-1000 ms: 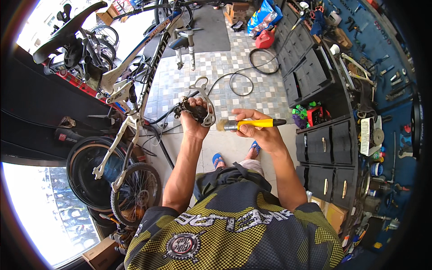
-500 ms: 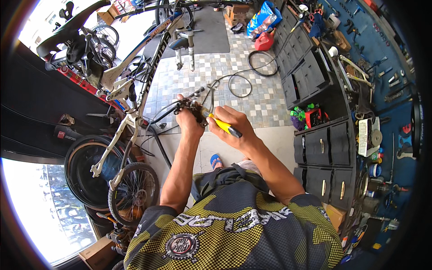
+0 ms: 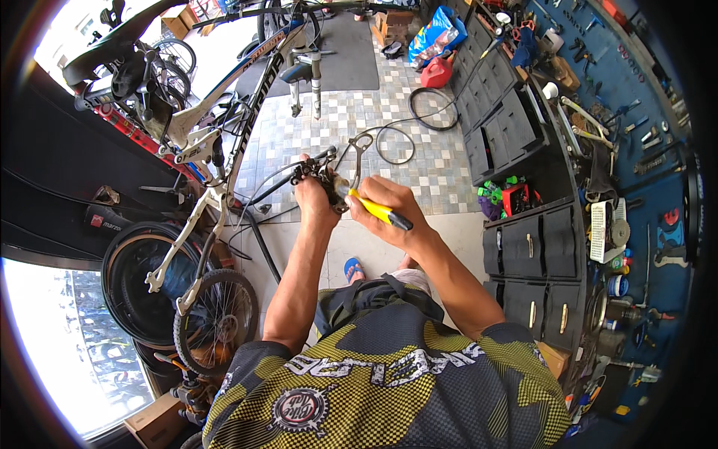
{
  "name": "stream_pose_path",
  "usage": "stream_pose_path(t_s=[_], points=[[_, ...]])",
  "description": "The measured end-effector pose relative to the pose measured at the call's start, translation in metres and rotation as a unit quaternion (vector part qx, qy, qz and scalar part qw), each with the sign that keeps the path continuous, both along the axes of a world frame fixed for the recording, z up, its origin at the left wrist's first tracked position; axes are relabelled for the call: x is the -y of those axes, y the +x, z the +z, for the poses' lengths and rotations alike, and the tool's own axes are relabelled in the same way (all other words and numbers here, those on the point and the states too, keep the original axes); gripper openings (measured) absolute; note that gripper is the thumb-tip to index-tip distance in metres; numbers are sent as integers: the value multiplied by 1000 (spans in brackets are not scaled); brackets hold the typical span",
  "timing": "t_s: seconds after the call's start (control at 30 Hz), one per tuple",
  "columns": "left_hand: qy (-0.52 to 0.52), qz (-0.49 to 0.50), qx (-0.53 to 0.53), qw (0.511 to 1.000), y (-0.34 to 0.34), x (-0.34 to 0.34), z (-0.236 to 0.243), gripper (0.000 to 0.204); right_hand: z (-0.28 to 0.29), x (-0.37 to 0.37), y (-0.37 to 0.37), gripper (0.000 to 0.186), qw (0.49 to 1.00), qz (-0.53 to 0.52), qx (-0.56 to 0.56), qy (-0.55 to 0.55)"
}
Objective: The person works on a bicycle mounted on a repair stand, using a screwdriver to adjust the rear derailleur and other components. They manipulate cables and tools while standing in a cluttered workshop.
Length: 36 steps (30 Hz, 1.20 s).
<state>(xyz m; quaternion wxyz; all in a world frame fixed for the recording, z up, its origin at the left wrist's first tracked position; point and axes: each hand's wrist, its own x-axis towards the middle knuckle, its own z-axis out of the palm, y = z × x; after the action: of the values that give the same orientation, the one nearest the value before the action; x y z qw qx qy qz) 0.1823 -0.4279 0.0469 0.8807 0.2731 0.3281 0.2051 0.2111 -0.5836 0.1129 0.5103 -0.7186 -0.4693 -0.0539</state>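
My left hand [image 3: 316,200] is closed around a dark, dirty bicycle part [image 3: 327,178] that looks like a derailleur, raised in front of my body. My right hand [image 3: 389,211] grips a brush with a yellow and black handle [image 3: 383,212]. Its pale bristly end touches or sits very close to the part; the contact is partly hidden by fingers. Beside my right fingers a grey metal piece with a forked end [image 3: 360,153] sticks up; what holds it is hidden. Thin cables and a black hose [image 3: 265,243] run by my left hand.
At left hangs a white bicycle frame [image 3: 196,153], above a wheel [image 3: 218,322] and tyres. Black drawers [image 3: 516,243] line the right, below a blue tool wall [image 3: 651,97]. A red jug [image 3: 438,71] and a coiled hose [image 3: 434,110] lie on the tiled floor.
The grey forked piece has swung more upright and shows more clearly beside my right hand. Both hands keep their grips, with the brush still at the part. The view has shifted slightly.
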Motion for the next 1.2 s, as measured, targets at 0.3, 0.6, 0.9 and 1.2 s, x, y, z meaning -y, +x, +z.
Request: stream_pose_path(t_s=[0.3,0.6,0.9,1.2], points=[[13,-34,-12,999,1,0,7,55,2,1,-1,26,1000,-5,-20,1],[8,-60,-8,998,-2,0,-18,49,-15,6,8,28,988,54,-142,-17],[-183,-189,168,950,-15,-9,-20,54,-7,70,37,27,846,2,-485,222],[-247,-235,168,925,-19,-12,-25,39,-24,88,27,35,826,42,-535,176]])
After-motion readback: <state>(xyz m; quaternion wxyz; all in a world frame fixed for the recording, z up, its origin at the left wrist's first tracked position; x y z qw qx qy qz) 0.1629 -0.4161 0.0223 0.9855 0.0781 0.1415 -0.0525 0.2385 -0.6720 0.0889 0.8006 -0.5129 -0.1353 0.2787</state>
